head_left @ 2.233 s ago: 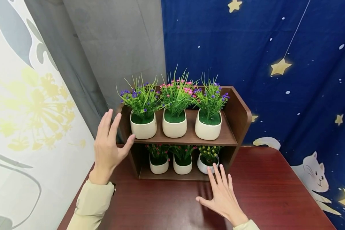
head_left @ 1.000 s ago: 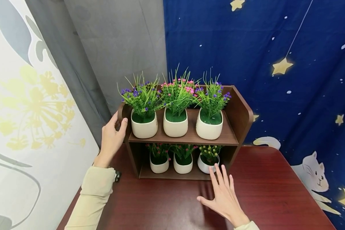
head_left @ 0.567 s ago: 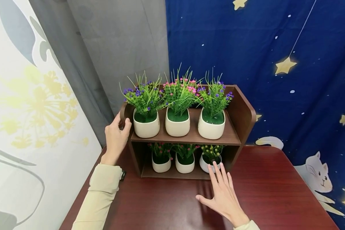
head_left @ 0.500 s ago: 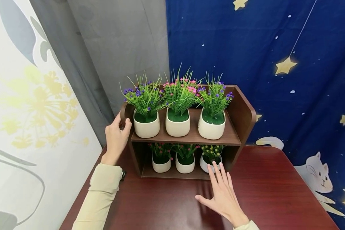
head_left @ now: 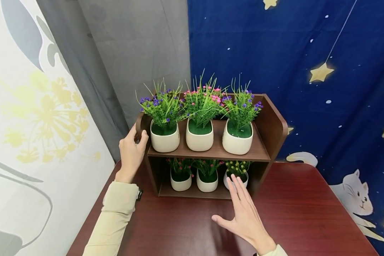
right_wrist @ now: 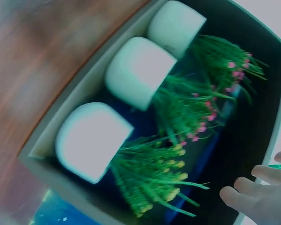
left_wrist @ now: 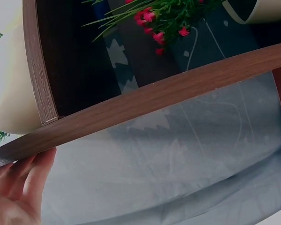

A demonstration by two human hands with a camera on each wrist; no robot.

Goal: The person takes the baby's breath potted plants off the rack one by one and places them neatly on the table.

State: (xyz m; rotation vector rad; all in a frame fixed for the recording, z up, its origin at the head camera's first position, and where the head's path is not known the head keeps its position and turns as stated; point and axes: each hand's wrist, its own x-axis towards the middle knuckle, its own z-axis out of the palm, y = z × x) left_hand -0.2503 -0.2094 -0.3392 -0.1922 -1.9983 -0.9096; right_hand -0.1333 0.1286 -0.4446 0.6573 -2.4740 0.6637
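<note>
A two-tier brown wooden shelf (head_left: 262,154) stands on the table. My left hand (head_left: 130,153) grips its left side panel (left_wrist: 145,110), thumb on the inner side and fingers along the outside. On the upper tier are a left purple-flowered pot (head_left: 165,141), a middle pink-flowered pot (head_left: 200,140) and a right purple-flowered pot (head_left: 238,143). Below stand two pots with red-pink flowers (head_left: 181,184) (right_wrist: 135,70) and a rounder yellow-flowered pot (right_wrist: 91,140). My right hand (head_left: 245,217) is spread, holding nothing, before the yellow-flowered pot and partly covering it in the head view.
The dark red table (head_left: 300,199) extends in front of the shelf and to its right. Behind hang a grey curtain (head_left: 140,46) and a blue star-patterned curtain (head_left: 275,53). A white patterned panel (head_left: 35,124) borders the left side.
My left hand, first open in front of the shelf's left side, has moved onto the side panel and taken hold. My right hand has turned slightly, its fingers closer together.
</note>
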